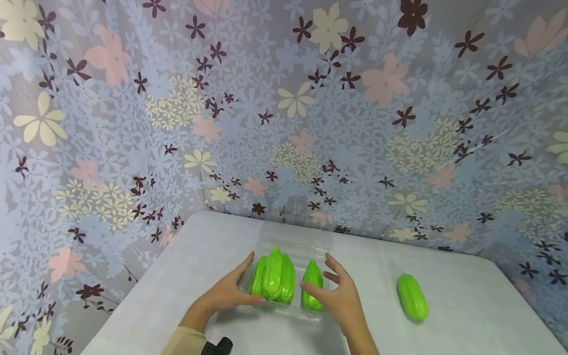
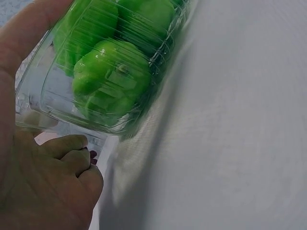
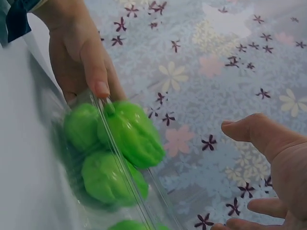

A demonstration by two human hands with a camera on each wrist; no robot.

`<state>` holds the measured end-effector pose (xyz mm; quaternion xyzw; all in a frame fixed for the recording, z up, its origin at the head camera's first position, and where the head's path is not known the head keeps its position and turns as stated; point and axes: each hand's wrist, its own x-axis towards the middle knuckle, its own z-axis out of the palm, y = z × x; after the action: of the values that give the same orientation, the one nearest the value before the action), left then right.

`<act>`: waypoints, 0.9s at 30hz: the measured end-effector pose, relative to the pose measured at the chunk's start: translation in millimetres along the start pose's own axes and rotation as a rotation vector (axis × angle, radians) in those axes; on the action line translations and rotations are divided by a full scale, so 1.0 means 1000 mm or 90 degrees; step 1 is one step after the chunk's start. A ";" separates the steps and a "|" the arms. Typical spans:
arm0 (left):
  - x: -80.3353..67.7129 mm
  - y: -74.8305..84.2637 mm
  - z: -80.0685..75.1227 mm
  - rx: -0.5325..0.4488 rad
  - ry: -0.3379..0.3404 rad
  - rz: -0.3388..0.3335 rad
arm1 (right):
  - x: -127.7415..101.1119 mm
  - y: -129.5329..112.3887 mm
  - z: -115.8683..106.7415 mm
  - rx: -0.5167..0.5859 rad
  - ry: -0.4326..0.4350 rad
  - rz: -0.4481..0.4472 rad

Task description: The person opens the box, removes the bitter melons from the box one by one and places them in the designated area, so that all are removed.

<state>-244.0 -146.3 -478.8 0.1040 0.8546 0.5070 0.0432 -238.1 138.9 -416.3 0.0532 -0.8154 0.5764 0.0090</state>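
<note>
A clear plastic container sits on the white table, near its middle and close to the floral backdrop. Inside lie several green gourds — a cluster of three on the left side and a single one on the right side.

The left hand rests against the left wall of the container: the thumb lies along the near edge, the index finger extends along the far side. In the right wrist view, a left fingertip presses on the container's rim. The remaining left fingers are curled beside the container base.

The right hand is at the container's right side, fingers spread and relaxed — the thumb touches or nearly touches the single gourd; actual contact cannot be confirmed. It grasps nothing.

A further green gourd lies loose on the table, well apart to the right of the container.
</note>
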 end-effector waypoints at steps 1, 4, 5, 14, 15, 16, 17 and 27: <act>0.000 0.000 0.000 -0.001 0.000 0.001 | 0.000 -0.001 0.003 -0.001 -0.004 -0.002; 0.000 -0.001 0.000 -0.005 0.001 0.003 | 0.000 -0.003 0.010 -0.001 -0.016 -0.010; 0.000 -0.001 0.000 -0.005 0.002 0.004 | 0.000 -0.004 0.011 -0.003 -0.019 -0.015; 0.000 -0.003 0.000 -0.002 0.000 0.005 | -0.002 -0.008 0.025 0.003 -0.038 -0.025; 0.000 -0.003 0.001 -0.001 0.000 0.004 | -0.003 -0.008 0.026 0.003 -0.040 -0.025; 0.000 -0.003 0.001 0.000 0.000 0.004 | -0.003 -0.008 0.027 0.006 -0.043 -0.025; 0.001 -0.003 0.001 0.001 0.000 0.003 | -0.003 -0.008 0.028 0.007 -0.045 -0.025; 0.000 -0.003 0.001 0.005 0.004 -0.005 | -0.002 -0.007 0.041 0.028 -0.070 -0.037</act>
<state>-243.9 -147.4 -481.8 0.0995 0.8572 0.5036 0.0422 -233.2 98.0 -423.9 0.1083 -0.8001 0.5896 -0.0202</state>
